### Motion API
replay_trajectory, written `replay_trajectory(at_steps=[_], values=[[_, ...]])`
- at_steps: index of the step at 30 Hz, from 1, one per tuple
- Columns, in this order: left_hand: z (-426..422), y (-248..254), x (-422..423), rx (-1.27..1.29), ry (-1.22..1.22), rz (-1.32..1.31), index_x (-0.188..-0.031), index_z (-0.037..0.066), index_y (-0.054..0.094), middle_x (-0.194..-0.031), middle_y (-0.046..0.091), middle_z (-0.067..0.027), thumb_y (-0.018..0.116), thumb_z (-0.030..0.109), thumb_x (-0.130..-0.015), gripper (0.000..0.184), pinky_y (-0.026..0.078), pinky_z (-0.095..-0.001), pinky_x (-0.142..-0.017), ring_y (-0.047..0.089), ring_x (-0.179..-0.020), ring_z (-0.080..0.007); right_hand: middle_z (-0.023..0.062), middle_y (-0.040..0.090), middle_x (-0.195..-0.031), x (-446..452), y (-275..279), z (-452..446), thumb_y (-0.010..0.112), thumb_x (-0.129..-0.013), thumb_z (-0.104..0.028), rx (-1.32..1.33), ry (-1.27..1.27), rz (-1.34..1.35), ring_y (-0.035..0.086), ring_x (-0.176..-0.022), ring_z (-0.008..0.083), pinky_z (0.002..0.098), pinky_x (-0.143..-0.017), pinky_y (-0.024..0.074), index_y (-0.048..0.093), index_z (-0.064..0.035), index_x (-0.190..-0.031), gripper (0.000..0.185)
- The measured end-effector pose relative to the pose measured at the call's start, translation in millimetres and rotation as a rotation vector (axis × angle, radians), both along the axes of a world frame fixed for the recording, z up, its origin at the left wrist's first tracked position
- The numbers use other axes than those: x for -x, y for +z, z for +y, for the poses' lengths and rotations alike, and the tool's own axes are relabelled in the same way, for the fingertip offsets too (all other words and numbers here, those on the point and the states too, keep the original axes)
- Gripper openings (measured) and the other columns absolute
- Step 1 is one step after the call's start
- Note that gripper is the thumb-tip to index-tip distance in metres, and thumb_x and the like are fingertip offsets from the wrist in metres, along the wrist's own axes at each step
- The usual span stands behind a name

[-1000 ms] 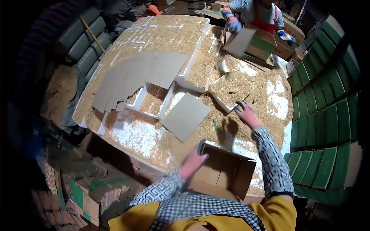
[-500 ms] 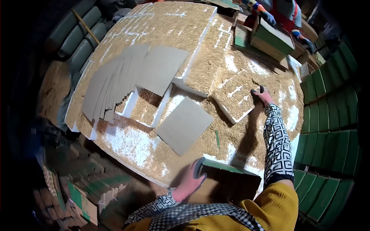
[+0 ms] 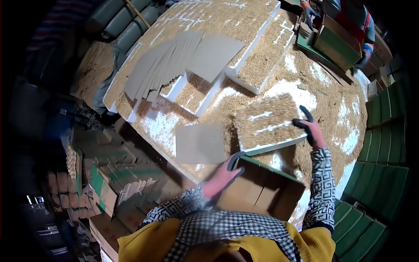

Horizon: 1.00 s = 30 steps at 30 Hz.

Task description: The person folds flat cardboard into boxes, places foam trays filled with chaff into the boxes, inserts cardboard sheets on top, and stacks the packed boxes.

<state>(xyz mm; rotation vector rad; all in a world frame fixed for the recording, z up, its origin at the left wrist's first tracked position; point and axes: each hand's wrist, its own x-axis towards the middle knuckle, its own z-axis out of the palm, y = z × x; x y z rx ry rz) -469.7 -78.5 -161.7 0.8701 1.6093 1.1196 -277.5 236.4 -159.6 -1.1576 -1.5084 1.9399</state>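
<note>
My right hand [image 3: 312, 127], in a pink glove with dark fingertips, grips the right edge of a white-sided slab [image 3: 268, 124] topped with tan, grainy loose material. The slab lies askew just beyond an open cardboard box [image 3: 262, 192] with a green outer side, in front of my body. My left hand [image 3: 222, 177], gloved alike, holds the box's left far corner, thumb and fingers about the rim. A loose grey cardboard sheet [image 3: 200, 144] lies beyond my left hand. Past it is a fanned stack of grey sheets [image 3: 168, 61].
More white-sided blocks [image 3: 262, 61] covered in tan material stand at the back. A co-worker [image 3: 345, 22] handles a green-sided box [image 3: 336, 41] at the upper right. Green boxes [image 3: 384, 131] are stacked on the right. Flattened cardboard [image 3: 126, 157] lies at the lower left.
The slab has come nearer and turned, its near edge now by the box's far rim, with my right hand on it. The view has shifted; my left hand stays at the box's corner.
</note>
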Motion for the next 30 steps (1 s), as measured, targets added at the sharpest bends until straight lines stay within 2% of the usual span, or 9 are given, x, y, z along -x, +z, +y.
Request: replay_trajectory(at_steps=[7, 8, 14, 18, 20, 23, 25, 26, 30], values=[[5.6, 2.9, -3.4, 0.02, 0.032, -0.192, -0.137, 0.003, 0.043, -0.132, 0.05, -0.0114, 0.055, 0.032, -0.096, 0.051, 0.032, -0.0295, -0.105, 0.044, -0.122, -0.0176, 0.0094, 0.062, -0.116, -150.9, 127.0, -123.8, 0.056, -0.09, -0.016, -0.272, -0.46, -0.105, 0.057, -0.104, 0.0149, 0.0282, -0.092, 0.0425, 0.052, 0.0053, -0.129, 0.045], [9.7, -0.2, -5.5, 0.015, 0.057, -0.201, -0.137, 0.003, 0.043, -0.131, 0.051, -0.011, 0.054, 0.033, -0.097, 0.051, 0.032, -0.029, -0.104, 0.045, -0.12, -0.0168, 0.01, 0.061, -0.119, -178.2, 133.0, -146.1, 0.055, -0.091, -0.018, -0.511, -0.422, -0.301, 0.055, -0.107, 0.0158, 0.0284, -0.094, 0.0412, 0.052, 0.0057, -0.129, 0.045], [25.4, -20.4, -17.2, -0.071, 0.04, -0.306, -0.135, 0.003, 0.044, -0.125, 0.052, -0.0084, 0.058, 0.031, -0.094, 0.051, 0.036, -0.0283, -0.101, 0.045, -0.117, -0.0163, 0.0149, 0.053, -0.128, -186.7, 163.3, -314.3, 0.061, -0.082, -0.025, -0.327, -0.77, -0.098, 0.054, -0.114, 0.0224, 0.0336, -0.096, 0.0445, 0.039, 0.0073, -0.137, 0.068], [15.8, -91.4, -36.9, -0.219, 0.057, -0.758, -0.122, 0.005, 0.055, -0.096, 0.061, -0.0035, 0.055, 0.034, -0.095, 0.039, 0.052, -0.0287, -0.08, 0.06, -0.088, -0.0155, 0.014, 0.057, -0.122, -120.7, 167.5, -352.3, 0.074, -0.072, -0.015, -0.24, -0.652, -0.127, 0.059, -0.104, 0.0189, 0.0302, -0.089, 0.0496, 0.043, 0.0082, -0.135, 0.073], [0.1, -31.5, -24.8, 0.31, 0.225, -0.995, -0.12, 0.009, 0.058, -0.091, 0.062, -0.0014, 0.046, 0.04, -0.098, 0.04, 0.052, -0.024, -0.061, 0.06, -0.073, -0.0101, 0.014, 0.059, -0.122, -118.1, 120.4, -359.0, 0.073, -0.073, -0.011, -0.229, -0.601, -0.158, 0.06, -0.104, 0.0185, 0.0297, -0.088, 0.0498, 0.043, 0.0064, -0.136, 0.072], [-15.2, -170.7, 57.3, -0.116, 0.263, -0.358, -0.123, 0.006, 0.055, -0.104, 0.063, -0.012, 0.055, 0.036, -0.094, 0.042, 0.052, -0.0245, -0.076, 0.062, -0.091, -0.0157, 0.0148, 0.06, -0.122, -115.5, 88.1, -358.5, 0.073, -0.074, -0.013, 0.096, -0.491, -0.299, 0.059, -0.11, 0.0218, 0.0321, -0.093, 0.047, 0.043, 0.0017, -0.137, 0.072], [-21.1, -40.0, 111.0, -0.075, 0.116, 0.395, -0.135, -0.004, 0.041, -0.134, 0.047, -0.0211, 0.071, 0.037, -0.079, 0.076, 0.034, -0.0359, -0.108, 0.043, -0.127, -0.0295, 0.0173, 0.063, -0.117, -113.9, 50.6, -360.4, 0.073, -0.075, -0.023, -0.284, -0.382, -0.636, 0.061, -0.108, 0.0261, 0.0354, -0.093, 0.0469, 0.041, -0.0019, -0.139, 0.075], [-20.9, -66.8, 152.6, 0.056, -0.008, 1.131, -0.14, -0.004, 0.033, -0.141, 0.04, -0.0234, 0.072, 0.046, -0.074, 0.092, 0.026, -0.0397, -0.113, 0.035, -0.133, -0.0333, 0.0207, 0.062, -0.116, -98.5, 76.1, -354.1, 0.07, -0.077, -0.034, -0.285, -0.264, -0.92, 0.061, -0.105, 0.033, 0.0398, -0.094, 0.046, 0.041, -0.0035, -0.14, 0.076], [-22.1, -127.9, 267.2, 0.291, -0.293, 1.253, -0.145, 0.007, 0.03, -0.144, 0.039, -0.0184, 0.077, 0.054, -0.062, 0.106, 0.028, -0.0462, -0.111, 0.036, -0.133, -0.032, 0.0146, 0.064, -0.084, -92.0, 38.1, -349.2, 0.066, -0.078, -0.029, -0.705, -0.055, -1.205, 0.064, -0.082, 0.0306, 0.0415, -0.066, 0.0492, 0.055, -0.0051, -0.091, 0.029]])
